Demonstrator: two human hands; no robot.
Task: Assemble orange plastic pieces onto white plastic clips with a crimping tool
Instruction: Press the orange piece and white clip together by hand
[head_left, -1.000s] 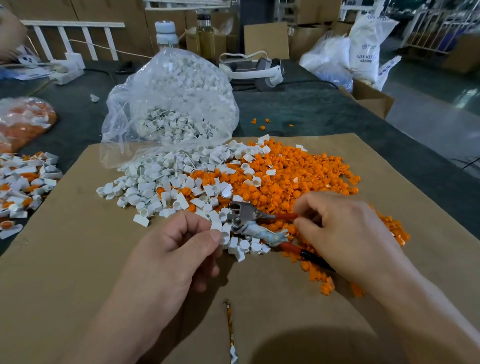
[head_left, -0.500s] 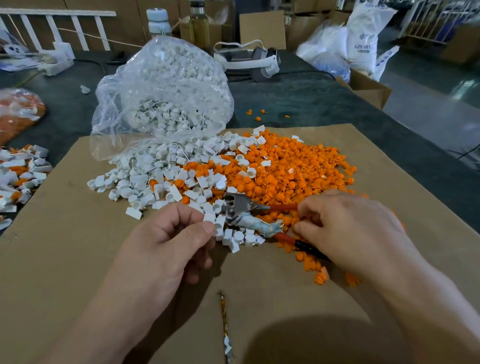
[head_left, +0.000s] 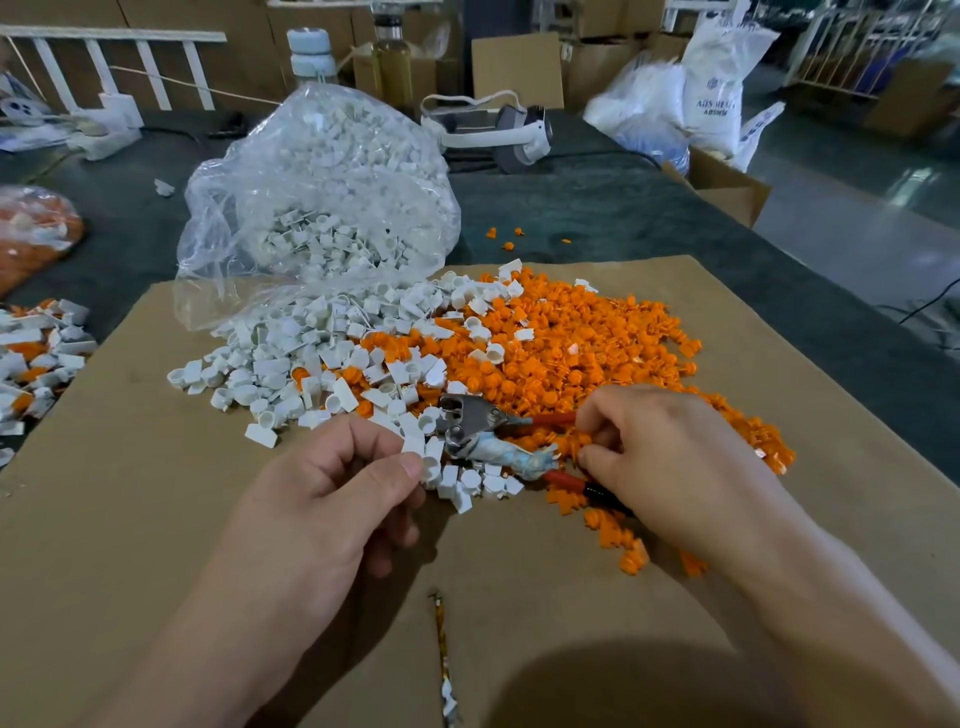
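View: head camera, looking forward and down over both forearms.
Surface: a brown cardboard sheet (head_left: 130, 519) lies flat on a dark green tabletop (head_left: 571, 208). A thin twisted strip (head_left: 441, 639) lies on the sheet near its lower edge.
Orange pieces: a broad heap of orange pieces (head_left: 571, 343) covers the middle and right of the sheet. A few strays lie on the bare tabletop beyond it.
White clips: a heap of white clips (head_left: 311, 358) lies just left of the orange heap, and the two mix where they meet. More clips fill a clear plastic bag (head_left: 322, 171) lying behind, its mouth toward the sheet.
Crimping tool: the crimping tool (head_left: 472, 423) lies at the near edge of the heaps, with its metal head to the left and its red handles spread to the right.
Left hand: the left hand (head_left: 332, 499) has its grip clamped, thumb and forefinger pinching one white clip (head_left: 430, 467) just left of the tool's head.
Right hand: the right hand (head_left: 670, 462) has its fingers curled between the two red handles, over orange pieces. Whether this grip is closed on a piece or a handle cannot be told.
Left margin: a side pile (head_left: 36, 358) of white and orange parts lies at the sheet's left edge.
Room: at the tabletop's far end are a white headset (head_left: 498, 130), a bottle (head_left: 392, 62) and a white railing (head_left: 114, 57). A white sack (head_left: 719, 88) and a cardboard box (head_left: 727, 182) stand at the right, beside a glossy floor (head_left: 857, 208).
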